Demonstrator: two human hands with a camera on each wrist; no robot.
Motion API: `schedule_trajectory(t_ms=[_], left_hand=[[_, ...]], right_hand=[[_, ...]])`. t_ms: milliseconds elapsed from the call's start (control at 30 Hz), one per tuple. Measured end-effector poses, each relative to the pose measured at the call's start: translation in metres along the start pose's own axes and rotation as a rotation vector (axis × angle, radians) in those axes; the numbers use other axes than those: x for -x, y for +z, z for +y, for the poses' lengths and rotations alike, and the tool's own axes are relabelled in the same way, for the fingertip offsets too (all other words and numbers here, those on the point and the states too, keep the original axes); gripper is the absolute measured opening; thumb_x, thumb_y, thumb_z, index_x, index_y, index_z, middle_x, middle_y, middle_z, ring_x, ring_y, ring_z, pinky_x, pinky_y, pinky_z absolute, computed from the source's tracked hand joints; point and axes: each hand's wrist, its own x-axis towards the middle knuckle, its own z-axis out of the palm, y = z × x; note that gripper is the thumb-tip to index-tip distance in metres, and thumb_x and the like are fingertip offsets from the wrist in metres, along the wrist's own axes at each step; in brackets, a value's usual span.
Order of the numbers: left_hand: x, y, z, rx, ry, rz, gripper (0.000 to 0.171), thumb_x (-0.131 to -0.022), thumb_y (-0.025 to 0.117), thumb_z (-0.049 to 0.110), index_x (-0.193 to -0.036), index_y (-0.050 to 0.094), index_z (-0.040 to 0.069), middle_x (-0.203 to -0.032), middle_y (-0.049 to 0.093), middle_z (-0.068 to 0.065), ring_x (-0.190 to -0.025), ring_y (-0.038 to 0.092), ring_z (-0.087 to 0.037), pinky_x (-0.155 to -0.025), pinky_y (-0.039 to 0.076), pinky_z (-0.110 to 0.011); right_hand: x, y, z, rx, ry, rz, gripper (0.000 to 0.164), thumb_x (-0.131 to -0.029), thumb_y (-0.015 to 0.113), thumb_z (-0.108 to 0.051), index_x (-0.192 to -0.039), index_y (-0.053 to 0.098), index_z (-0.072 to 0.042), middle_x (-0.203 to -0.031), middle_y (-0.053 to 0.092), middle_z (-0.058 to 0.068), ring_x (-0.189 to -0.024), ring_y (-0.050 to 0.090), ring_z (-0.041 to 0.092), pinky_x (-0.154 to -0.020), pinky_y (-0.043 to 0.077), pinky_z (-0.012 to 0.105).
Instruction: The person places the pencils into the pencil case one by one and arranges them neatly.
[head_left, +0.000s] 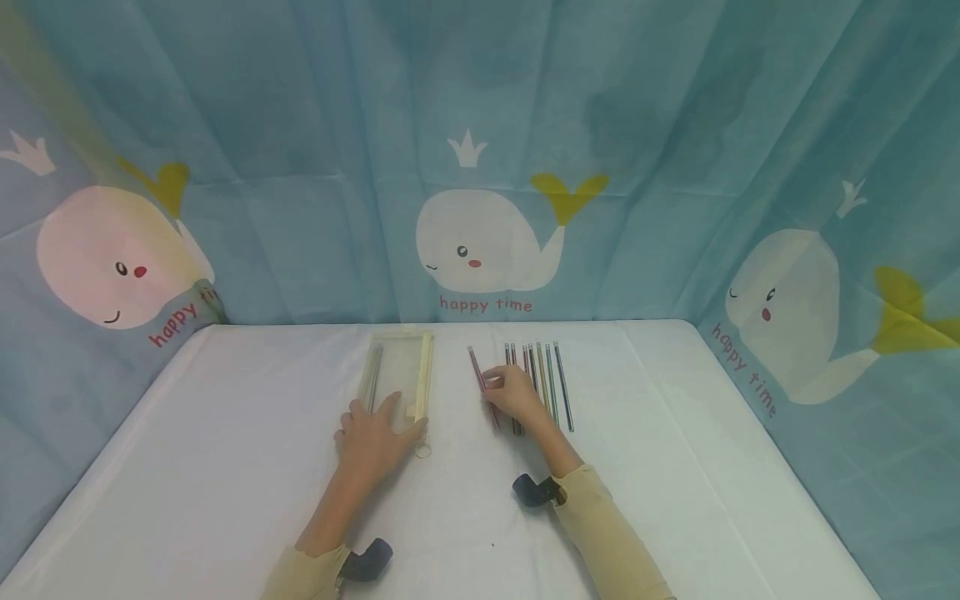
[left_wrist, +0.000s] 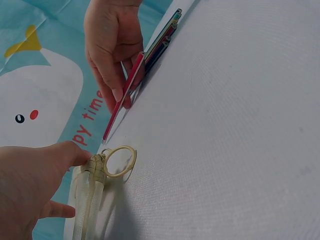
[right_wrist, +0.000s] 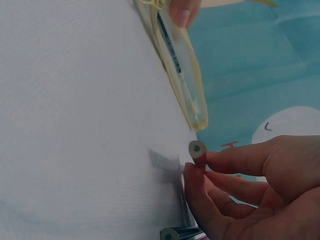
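A red pencil (head_left: 473, 363) is pinched between the thumb and fingers of my right hand (head_left: 513, 393). The right wrist view shows its blunt end (right_wrist: 198, 149) close to the camera, raised off the cloth. My left hand (head_left: 371, 442) rests spread over the near end of a pale yellow, see-through zip pouch (head_left: 401, 367). Its thumb touches the zip end, beside a ring pull (left_wrist: 121, 161). Inside the pouch, along its left side, lies a dark pencil (head_left: 377, 367). Several pencils (head_left: 564, 387) of various colours lie side by side, some partly hidden behind my right hand.
A white cloth (head_left: 720, 500) covers the table. Behind it and at both sides hangs a blue curtain (head_left: 315, 233) printed with whales. Black wrist mounts (head_left: 367, 560) stick out from both sleeves.
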Motion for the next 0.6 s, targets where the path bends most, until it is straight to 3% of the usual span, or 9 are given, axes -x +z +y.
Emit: schedule_trajectory(t_ms=[600], left_hand=[[0.0001, 0.0011, 0.0015, -0.002, -0.009, -0.001, 0.077, -0.096, 0.067, 0.054, -0.153, 0.051, 0.004, -0.129, 0.044, -0.038, -0.11, 0.047, -0.05, -0.09, 0.039, -0.065]], right_hand=[[0.003, 0.003, -0.0034, -0.124, 0.023, -0.047, 0.043, -0.093, 0.08, -0.011, -0.133, 0.069, -0.003, -0.107, 0.077, 0.013, -0.088, 0.074, 0.021, -0.081, 0.06, 0.036]])
